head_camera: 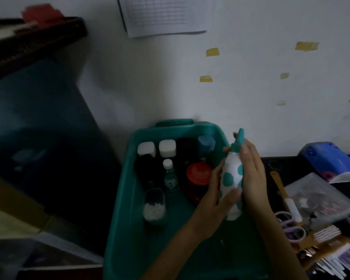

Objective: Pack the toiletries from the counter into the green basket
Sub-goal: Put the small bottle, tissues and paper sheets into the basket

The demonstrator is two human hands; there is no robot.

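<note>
A green basket [129, 178] stands against the wall, holding several toiletries: two white-capped jars [167, 147], a small clear bottle [170, 176], black bottles [148, 174], a red-lidded jar [198, 173], a blue-capped bottle [206, 143] and a clear tub of white bits [154, 207]. Over the basket's right side I hold a white spray bottle with teal dots [230, 178], upright. My left hand [220, 195] grips its lower body, thumb across the front. My right hand [253, 170] lies along its right side with the fingers near the teal nozzle.
Right of the basket, on the dark counter, lie a blue tissue pack [329, 160], a clear plastic bag [315, 201], a wooden-handled brush [285, 197], purple scissors [291, 227] and a pile of packets [327, 253]. A dark box [49, 148] stands to the left.
</note>
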